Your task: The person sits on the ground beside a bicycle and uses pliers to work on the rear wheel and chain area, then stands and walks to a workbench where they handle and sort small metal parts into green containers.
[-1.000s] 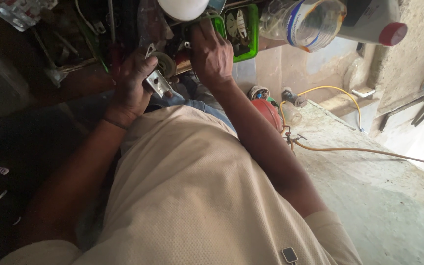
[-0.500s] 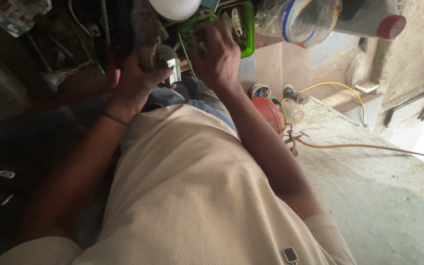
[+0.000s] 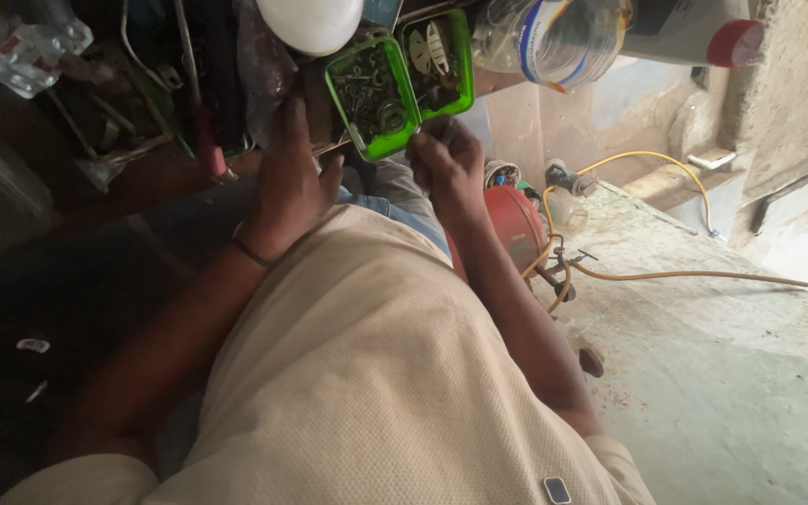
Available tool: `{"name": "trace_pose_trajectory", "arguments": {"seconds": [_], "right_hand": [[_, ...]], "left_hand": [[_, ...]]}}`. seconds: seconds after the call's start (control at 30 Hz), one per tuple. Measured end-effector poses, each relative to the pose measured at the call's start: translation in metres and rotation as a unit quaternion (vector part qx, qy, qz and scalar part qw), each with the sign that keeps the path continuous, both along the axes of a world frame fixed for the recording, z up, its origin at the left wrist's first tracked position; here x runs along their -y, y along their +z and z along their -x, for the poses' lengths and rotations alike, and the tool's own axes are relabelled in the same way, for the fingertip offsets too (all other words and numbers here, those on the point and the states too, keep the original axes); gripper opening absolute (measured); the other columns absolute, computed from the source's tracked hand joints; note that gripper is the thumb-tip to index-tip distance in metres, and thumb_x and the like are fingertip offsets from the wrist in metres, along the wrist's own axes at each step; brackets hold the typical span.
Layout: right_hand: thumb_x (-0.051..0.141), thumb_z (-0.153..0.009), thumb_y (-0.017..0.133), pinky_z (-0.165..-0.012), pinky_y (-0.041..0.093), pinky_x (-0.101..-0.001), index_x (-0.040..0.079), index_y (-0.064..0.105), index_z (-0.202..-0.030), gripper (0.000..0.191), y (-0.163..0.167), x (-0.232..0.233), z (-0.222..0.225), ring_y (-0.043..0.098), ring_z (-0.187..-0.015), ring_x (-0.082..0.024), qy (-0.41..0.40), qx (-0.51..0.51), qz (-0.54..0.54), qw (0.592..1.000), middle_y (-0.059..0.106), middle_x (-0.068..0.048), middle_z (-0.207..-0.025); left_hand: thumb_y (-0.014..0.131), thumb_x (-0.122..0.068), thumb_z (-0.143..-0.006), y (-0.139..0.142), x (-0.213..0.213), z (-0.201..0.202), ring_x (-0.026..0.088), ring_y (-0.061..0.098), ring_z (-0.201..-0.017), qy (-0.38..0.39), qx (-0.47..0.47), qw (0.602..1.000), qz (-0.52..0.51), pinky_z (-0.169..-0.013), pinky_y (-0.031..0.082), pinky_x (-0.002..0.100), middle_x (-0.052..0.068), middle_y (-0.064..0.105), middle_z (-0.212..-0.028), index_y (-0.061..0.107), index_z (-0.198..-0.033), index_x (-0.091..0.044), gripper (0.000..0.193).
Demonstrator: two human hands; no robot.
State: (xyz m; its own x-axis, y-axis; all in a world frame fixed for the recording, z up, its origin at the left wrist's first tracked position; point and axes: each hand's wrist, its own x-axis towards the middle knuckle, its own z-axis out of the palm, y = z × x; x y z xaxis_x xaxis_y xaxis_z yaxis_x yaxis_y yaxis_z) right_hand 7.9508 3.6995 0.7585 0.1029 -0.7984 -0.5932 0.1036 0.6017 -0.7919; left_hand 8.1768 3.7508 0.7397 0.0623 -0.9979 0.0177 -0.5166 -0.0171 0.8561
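An open green plastic box [image 3: 337,82] full of small screws and metal bits lies ahead of me, its lid half [image 3: 465,65] folded out to the right. My left hand [image 3: 290,182] shows its back, with the fingers stretched up along the box's left side; whatever is under the palm is hidden. My right hand [image 3: 448,164] has its fingers curled and pinched together at the box's near right corner. I see nothing held in them. My beige shirt fills the lower middle of the view.
A white dome-shaped object [image 3: 310,23] and a clear plastic bottle [image 3: 549,37] hang over the box. A red cylinder [image 3: 516,220] with a yellow hose [image 3: 647,273] sits right of my right arm, on a concrete slab [image 3: 722,374]. Tools and wires [image 3: 142,112] clutter the dark left side.
My left hand no longer shows the small metal part it held up and now lies against the box's left side. The green box now appears lower and larger. My right hand stays at it.
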Motion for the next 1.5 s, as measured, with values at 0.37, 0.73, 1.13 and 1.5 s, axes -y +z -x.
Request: {"name": "trace_pose_trajectory", "arguments": {"seconds": [0.37,0.73,1.13,1.5], "right_hand": [[0.008,-0.088,0.079,-0.060,0.049,-0.0285,0.002,0.069,-0.096,0.014,0.041,-0.003,-0.019,0.057,-0.064,-0.009,0.279,-0.235,0.238,0.900,0.066,-0.006,-0.077],[0.002,-0.089,0.074,-0.065,0.050,-0.0323,0.002,0.067,-0.097,0.011,0.052,-0.011,-0.028,0.063,-0.071,-0.020,0.281,-0.207,0.312,0.884,0.064,-0.011,-0.092],[0.005,-0.094,0.063,-0.068,0.048,-0.0385,-0.002,0.055,-0.089,0.011,0.033,-0.019,-0.023,0.056,-0.072,-0.025,0.331,-0.152,0.283,0.887,0.054,-0.013,-0.083],[0.012,-0.098,0.061,-0.070,0.048,-0.0399,-0.006,0.062,-0.103,0.018,0.030,-0.018,-0.025,0.058,-0.074,-0.030,0.320,-0.099,0.244,0.910,0.058,-0.017,-0.086]], "left_hand": [[0.064,-0.015,-0.100,0.057,0.020,0.003,0.036,0.069,-0.085,-0.126,-0.170,0.970,-0.122,-0.074,0.052,0.045,0.018,0.069,-0.090,0.064,-0.107,0.001,0.017],[0.056,-0.011,-0.105,0.043,0.005,0.014,0.034,0.063,-0.067,-0.086,-0.238,0.960,-0.121,-0.064,0.048,0.041,0.019,0.062,-0.078,0.064,-0.099,0.003,0.017],[0.063,-0.010,-0.103,0.026,-0.003,0.017,0.013,0.057,-0.081,-0.034,-0.337,0.931,-0.136,-0.074,0.051,0.032,0.008,0.060,-0.088,0.051,-0.118,0.000,0.022],[0.053,-0.006,-0.104,0.036,-0.011,0.010,0.015,0.058,-0.100,-0.088,-0.357,0.921,-0.129,-0.095,0.051,0.030,0.006,0.058,-0.109,0.051,-0.131,-0.004,0.027]]}}
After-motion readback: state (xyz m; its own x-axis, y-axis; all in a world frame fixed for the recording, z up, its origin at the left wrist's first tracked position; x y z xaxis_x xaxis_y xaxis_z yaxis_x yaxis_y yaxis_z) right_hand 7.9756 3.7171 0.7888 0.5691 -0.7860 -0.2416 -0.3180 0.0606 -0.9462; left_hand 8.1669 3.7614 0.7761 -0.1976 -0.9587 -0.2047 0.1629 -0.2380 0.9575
